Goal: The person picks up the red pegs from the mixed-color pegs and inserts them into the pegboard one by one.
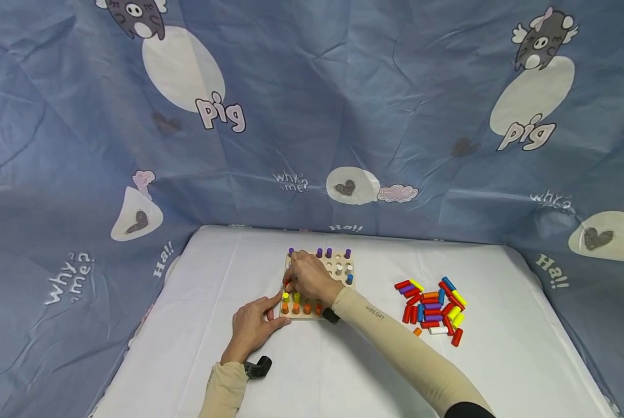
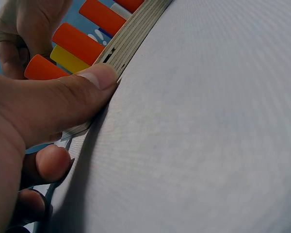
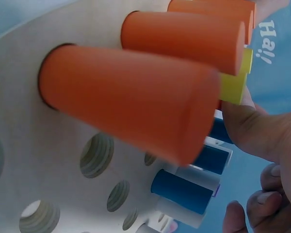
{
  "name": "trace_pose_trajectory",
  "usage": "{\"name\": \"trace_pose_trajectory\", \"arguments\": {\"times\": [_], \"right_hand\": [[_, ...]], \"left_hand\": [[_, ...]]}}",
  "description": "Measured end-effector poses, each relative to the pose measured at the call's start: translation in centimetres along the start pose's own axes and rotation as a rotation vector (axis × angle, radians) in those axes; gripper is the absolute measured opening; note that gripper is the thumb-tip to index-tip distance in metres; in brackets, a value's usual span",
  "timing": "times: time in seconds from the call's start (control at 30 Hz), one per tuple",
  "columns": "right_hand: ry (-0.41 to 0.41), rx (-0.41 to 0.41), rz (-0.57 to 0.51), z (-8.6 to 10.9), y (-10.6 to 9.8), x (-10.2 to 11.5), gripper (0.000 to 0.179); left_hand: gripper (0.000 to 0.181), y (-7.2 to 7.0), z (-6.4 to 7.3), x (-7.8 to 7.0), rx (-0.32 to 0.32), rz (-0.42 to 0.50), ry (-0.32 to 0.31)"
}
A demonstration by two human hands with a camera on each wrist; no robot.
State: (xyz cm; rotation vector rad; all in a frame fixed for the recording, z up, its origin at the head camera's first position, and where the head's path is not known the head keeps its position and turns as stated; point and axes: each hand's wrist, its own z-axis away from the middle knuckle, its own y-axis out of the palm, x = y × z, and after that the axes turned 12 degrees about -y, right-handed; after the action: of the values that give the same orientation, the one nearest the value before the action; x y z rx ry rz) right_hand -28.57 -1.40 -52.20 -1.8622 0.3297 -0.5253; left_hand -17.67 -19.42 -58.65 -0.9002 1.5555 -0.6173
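A light wooden pegboard [image 1: 304, 317] lies on the table with coloured pegs upright in its holes. My left hand [image 1: 251, 325] holds the board's near left corner, its thumb [image 2: 94, 80] pressed on the layered front edge. Over the board's left part, my right hand [image 1: 309, 276] pinches a red peg [image 1: 287, 284], mostly hidden by the fingers. Orange pegs [image 1: 296, 309] line the near row, with yellow pegs [image 1: 297, 297] just behind them. Purple pegs [image 1: 329, 253] stand along the far row. White pegs [image 1: 339, 270] and a blue peg [image 1: 350, 279] stand at the right.
To the right of the board lies a loose pile of pegs [image 1: 432, 309] in red, blue, yellow, purple, orange and white. The white-covered table [image 1: 186, 302] meets a blue printed cloth [image 1: 291, 145] behind and at both sides. The right forearm crosses the table between board and pile.
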Motion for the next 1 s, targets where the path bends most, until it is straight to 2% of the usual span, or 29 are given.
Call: {"name": "trace_pose_trajectory", "arguments": {"times": [0.43, 0.7, 1.0], "right_hand": [[0.028, 0.036, -0.015, -0.02, -0.13, 0.25, 0.010], [0.024, 0.058, -0.011, 0.09, -0.26, 0.48, 0.007], [0.012, 0.094, 0.034, 0.12, -0.22, 0.82, 0.010]], "left_hand": [[0.068, -0.12, 0.02, -0.02, 0.012, -0.011, -0.005], [0.068, -0.08, -0.14, 0.10, -0.008, -0.011, 0.011], [0.069, 0.04, 0.03, 0.14, 0.001, -0.008, -0.003]]}}
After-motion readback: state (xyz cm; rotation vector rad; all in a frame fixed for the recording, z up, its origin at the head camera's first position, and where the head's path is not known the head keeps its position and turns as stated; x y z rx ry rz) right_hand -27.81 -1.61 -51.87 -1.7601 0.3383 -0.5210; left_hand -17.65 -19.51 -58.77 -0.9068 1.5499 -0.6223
